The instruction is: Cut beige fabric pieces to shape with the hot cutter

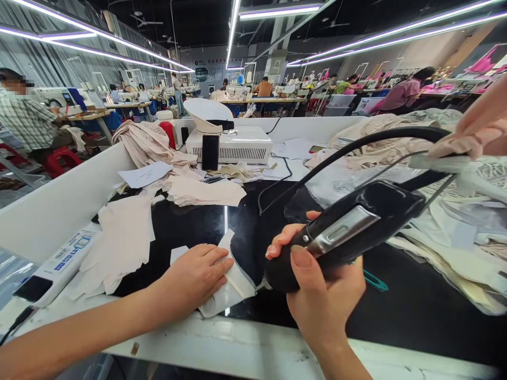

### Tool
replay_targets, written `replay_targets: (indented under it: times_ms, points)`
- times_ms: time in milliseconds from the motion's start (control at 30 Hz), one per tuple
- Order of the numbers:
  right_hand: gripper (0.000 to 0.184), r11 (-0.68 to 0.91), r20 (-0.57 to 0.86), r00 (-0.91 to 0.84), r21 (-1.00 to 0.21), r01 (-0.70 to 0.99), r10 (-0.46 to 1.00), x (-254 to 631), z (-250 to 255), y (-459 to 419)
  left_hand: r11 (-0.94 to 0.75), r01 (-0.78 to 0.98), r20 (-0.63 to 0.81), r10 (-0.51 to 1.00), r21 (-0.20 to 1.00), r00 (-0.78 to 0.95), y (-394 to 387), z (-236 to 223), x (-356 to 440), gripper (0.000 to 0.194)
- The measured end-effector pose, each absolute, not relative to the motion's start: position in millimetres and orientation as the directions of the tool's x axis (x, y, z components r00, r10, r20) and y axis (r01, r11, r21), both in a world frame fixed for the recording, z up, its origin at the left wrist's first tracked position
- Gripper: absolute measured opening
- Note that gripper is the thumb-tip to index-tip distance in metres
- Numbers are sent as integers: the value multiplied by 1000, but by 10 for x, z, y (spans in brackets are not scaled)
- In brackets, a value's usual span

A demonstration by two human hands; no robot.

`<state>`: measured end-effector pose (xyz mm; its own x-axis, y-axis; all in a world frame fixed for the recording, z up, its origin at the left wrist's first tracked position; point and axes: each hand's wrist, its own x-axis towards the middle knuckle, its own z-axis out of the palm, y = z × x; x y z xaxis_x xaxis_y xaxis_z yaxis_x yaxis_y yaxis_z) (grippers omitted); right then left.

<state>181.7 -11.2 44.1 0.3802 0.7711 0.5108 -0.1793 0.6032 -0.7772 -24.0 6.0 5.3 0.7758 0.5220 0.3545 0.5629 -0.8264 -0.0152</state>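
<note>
A worker's left hand (200,269) presses a cream, soft-looking fabric piece (237,282) to a glossy black surface (407,301), while the right hand (327,298) grips a bulky black handheld tool with a silver lever (344,227), its small pale tip (264,285) at the fabric's right corner. Whether tip and cloth touch is too fine to tell. Good work here would seem to call for cloth held flat and taut close to the edge, fingertips clear of the tip, the tool brought in low and steady, and slack in its thick black cord (368,138), near which another person's fingers (469,137) appear at upper right. The two hands are apart: the left lies palm down, fingers together and slightly bent, its forearm slanting in from lower left; the right is clamped around the tool's front end, thumb on the near side, wrist below, the body rising to the right.
</note>
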Motion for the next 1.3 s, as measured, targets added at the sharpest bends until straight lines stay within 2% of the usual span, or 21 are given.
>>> replay_targets:
  times_ms: [100, 200, 367, 500, 600, 733, 1000, 1300]
  points:
    - [44, 602, 510, 371, -775, -192, 776, 1816, 436, -120, -796, 601, 402, 527, -75, 748, 28, 43, -242, 24]
    - [43, 603, 511, 368, -771, -203, 777, 1809, 441, -125, -784, 604, 502, 468, -144, 727, -24, 84, -197, 28]
    - [43, 608, 518, 364, -768, -199, 774, 1806, 450, -131, -916, 383, 556, 261, -114, 789, -120, 127, -21, 29]
    - [44, 607, 516, 367, -771, -194, 774, 1808, 440, -128, -951, 291, 502, 205, -100, 841, -120, 18, 89, 26]
    - [42, 607, 516, 365, -768, -203, 775, 1804, 438, -129, -951, 286, 438, 211, -114, 874, -71, -76, 96, 22]
    - [41, 604, 512, 364, -769, -210, 778, 1798, 455, -141, -947, 302, 438, 227, -109, 870, -26, -126, 44, 24]
    - [40, 606, 514, 363, -767, -211, 777, 1787, 473, -154, -935, 353, 448, 330, 34, 831, -58, -61, -26, 25]
    - [49, 584, 483, 391, -786, -202, 784, 1774, 511, -169, -906, 412, 406, 412, 92, 816, -89, -48, -97, 25]
